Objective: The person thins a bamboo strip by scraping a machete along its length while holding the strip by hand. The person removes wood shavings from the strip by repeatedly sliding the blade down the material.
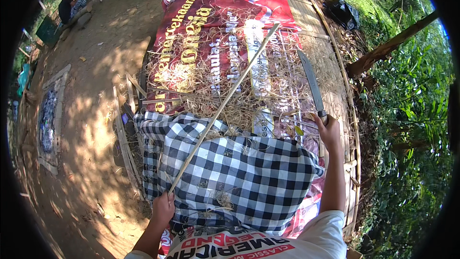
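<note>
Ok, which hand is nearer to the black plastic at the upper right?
Right. The right hand, holding the knife, is below the black plastic in the picture; the left hand, gripping the stick, is farther off, at the lower left.

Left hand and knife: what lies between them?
In the head view, the black-and-white checked cloth lies nearest the left hand; beyond it, the red banner strewn with pale shavings reaches toward the knife.

The left grip (164,207) holds a long strip (222,111) slanting over checked cloth (258,168); the right grip (329,130) holds a knife (312,82). Shavings (191,76) litter the red banner (281,8).
</note>
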Demonstrator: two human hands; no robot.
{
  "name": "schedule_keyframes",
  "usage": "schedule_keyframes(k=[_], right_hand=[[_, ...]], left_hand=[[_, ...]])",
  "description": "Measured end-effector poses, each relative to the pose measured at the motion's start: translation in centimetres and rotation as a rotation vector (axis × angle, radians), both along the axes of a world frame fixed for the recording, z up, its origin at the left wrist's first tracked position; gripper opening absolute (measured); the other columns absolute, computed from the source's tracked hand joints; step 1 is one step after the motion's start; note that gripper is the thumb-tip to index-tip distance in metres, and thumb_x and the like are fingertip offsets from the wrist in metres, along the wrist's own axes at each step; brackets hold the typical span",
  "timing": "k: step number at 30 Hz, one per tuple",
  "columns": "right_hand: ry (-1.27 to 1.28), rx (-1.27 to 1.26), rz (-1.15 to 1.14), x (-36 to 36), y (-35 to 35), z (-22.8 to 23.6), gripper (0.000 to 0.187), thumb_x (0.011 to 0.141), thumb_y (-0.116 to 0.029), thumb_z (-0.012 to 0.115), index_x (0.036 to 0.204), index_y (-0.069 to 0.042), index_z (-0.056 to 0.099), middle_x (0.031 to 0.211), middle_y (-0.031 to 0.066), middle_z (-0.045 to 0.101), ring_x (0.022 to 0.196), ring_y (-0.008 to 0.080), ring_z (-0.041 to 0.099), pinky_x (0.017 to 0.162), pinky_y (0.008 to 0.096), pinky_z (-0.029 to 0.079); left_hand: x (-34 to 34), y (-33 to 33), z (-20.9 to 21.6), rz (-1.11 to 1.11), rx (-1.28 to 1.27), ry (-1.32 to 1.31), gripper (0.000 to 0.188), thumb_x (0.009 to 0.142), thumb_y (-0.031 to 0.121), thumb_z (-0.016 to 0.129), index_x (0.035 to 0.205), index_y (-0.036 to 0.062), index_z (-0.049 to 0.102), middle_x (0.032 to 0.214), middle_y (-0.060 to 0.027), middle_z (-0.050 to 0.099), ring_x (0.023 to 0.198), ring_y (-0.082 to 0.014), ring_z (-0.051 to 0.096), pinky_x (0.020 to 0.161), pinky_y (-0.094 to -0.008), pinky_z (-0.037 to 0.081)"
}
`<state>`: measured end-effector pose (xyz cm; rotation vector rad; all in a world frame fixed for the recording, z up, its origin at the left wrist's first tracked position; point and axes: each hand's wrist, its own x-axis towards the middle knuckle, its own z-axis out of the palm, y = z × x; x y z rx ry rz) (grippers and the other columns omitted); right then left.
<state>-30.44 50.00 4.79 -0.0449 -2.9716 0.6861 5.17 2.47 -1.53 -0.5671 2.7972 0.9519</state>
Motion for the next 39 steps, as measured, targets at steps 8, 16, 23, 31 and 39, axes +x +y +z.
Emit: schedule_keyframes(k=[8,16,23,31,39], right_hand=[[-0.178,-0.784,0.141,3.6,-13.0,-0.3,0.028,0.079,-0.023,0.073,0.082,0.001,0.059,0.06,0.0025,0.055,0.052,0.0109,0.05,0.048,0.029,0.039],[-0.236,-0.83,0.247,6.3,-16.7,-3.8,0.019,0.074,-0.011,0.07,0.085,0.0,0.059,0.066,0.0027,0.058,0.056,0.0101,0.052,0.052,0.0284,0.041],[-0.163,-0.845,0.332,6.9,-16.0,-3.0,0.024,0.071,-0.011,0.064,0.09,0.003,0.058,0.068,0.0055,0.055,0.063,0.0128,0.049,0.058,0.0319,0.043],[-0.217,-0.642,0.517,7.6,-17.0,-2.8,0.043,0.066,-0.019,0.064,0.102,0.005,0.059,0.068,0.0187,0.058,0.063,0.0287,0.059,0.062,0.0372,0.047],[-0.12,-0.221,0.92,10.0,-19.4,-4.3,0.05,0.067,-0.028,0.067,0.107,0.0,0.056,0.085,0.0191,0.065,0.076,0.04,0.064,0.071,0.0464,0.052]], left_hand=[[-0.3,0.7,2.2,0.088,-0.052,0.006,0.04,0.098,0.034,0.048,0.075,0.0015,0.056,0.06,-0.0229,0.056,0.061,-0.0467,0.057,0.055,-0.0527,0.042],[-3.3,-0.6,5.7,0.2,-0.177,0.068,0.033,0.093,0.033,0.06,0.077,0.0038,0.055,0.059,-0.0182,0.056,0.061,-0.0421,0.058,0.053,-0.046,0.042],[-6.0,0.2,6.2,0.17,0.079,0.192,0.03,0.095,0.028,0.058,0.082,0.0007,0.058,0.057,-0.0137,0.05,0.051,-0.0232,0.048,0.052,-0.0366,0.039],[-4.6,-0.5,1.8,0.252,0.418,-0.046,0.041,0.099,0.031,0.053,0.071,0.0014,0.057,0.056,0.0017,0.046,0.052,-0.0075,0.042,0.049,-0.0275,0.034],[-5.3,-1.5,1.9,0.219,0.499,-0.239,0.046,0.099,0.036,0.052,0.065,0.0049,0.054,0.054,0.0041,0.045,0.049,-0.0066,0.04,0.047,-0.0257,0.032]])
